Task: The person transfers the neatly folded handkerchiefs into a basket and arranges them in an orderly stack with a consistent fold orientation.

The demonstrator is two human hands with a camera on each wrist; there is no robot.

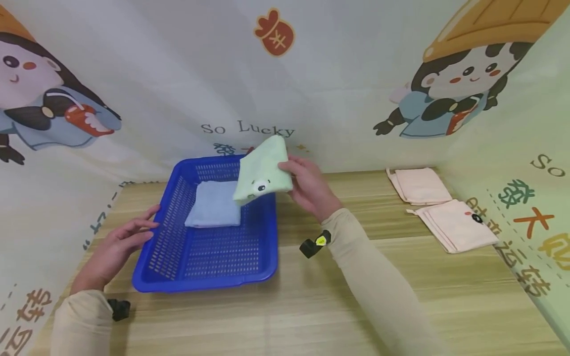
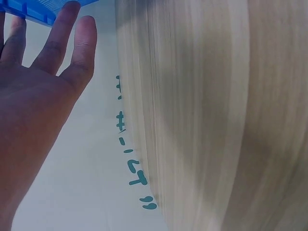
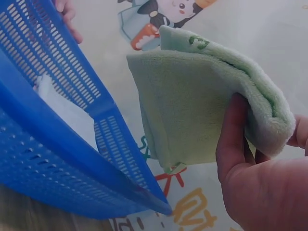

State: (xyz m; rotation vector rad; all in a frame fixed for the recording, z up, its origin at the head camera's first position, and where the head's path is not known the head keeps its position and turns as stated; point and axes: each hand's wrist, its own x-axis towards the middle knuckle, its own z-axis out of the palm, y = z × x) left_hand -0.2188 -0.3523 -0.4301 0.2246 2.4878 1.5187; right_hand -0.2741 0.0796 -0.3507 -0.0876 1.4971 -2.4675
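Note:
A folded green towel [image 1: 262,170] with an embroidered animal face is pinched at its right edge by my right hand [image 1: 309,188], above the right side of a blue plastic basket [image 1: 209,284]. The right wrist view shows the thumb and fingers on either side of the folded green towel [image 3: 187,101]. In the basket lies a folded light blue towel [image 1: 213,205], toward the back. My left hand [image 1: 118,247] is at the basket's left rim, its fingers extended against it. From the left wrist, the same hand [image 2: 43,82] appears with straight fingertips at the blue rim.
Two folded pink towels lie on the right of the wooden table [image 1: 311,306]: one farther back [image 1: 423,185], the other pink towel [image 1: 458,225] nearer, with an embroidered face. A printed white cloth [image 1: 338,89] hangs behind and along both sides.

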